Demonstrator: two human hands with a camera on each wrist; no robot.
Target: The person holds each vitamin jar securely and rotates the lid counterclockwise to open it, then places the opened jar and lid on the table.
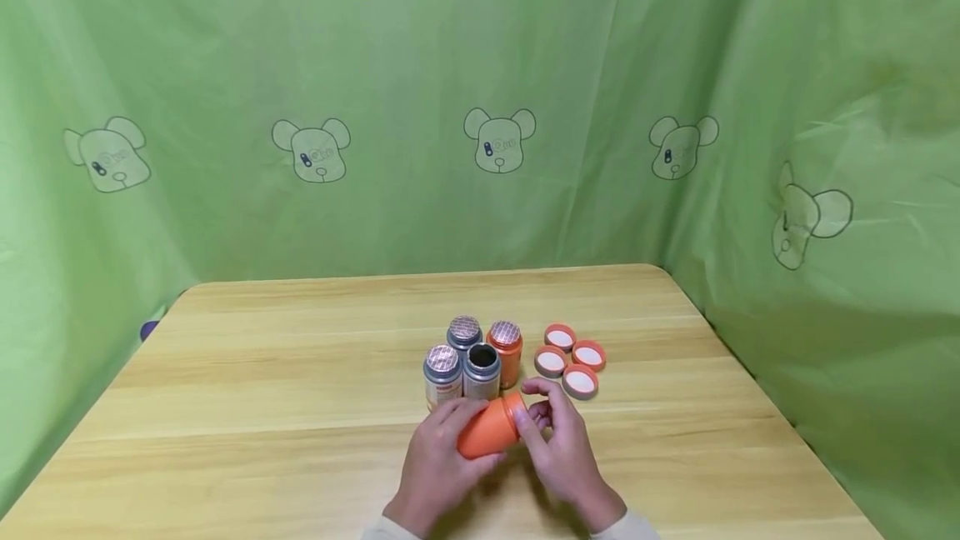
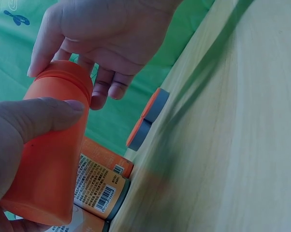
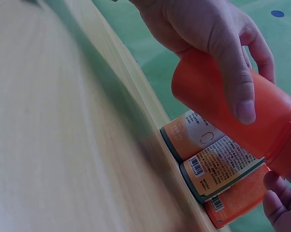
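Observation:
An orange bottle (image 1: 486,432) is tilted above the table, its mouth end toward the right. My left hand (image 1: 438,465) grips its body, the thumb (image 2: 49,115) lying along the side. At the neck end, my right hand (image 1: 561,452) has thumb and fingers around the rim; the mouth itself is hidden. Just behind stand a grey bottle with a dark open mouth (image 1: 482,377), two foil-sealed grey bottles (image 1: 443,382) and a foil-sealed orange bottle (image 1: 507,357). Their printed labels (image 3: 223,164) show in the right wrist view.
Several orange-and-grey lids (image 1: 581,382) lie with white insides up, right of the standing bottles. A wooden table (image 1: 262,373) bears everything. Green curtains (image 1: 405,40) with bear-head prints enclose its back and sides.

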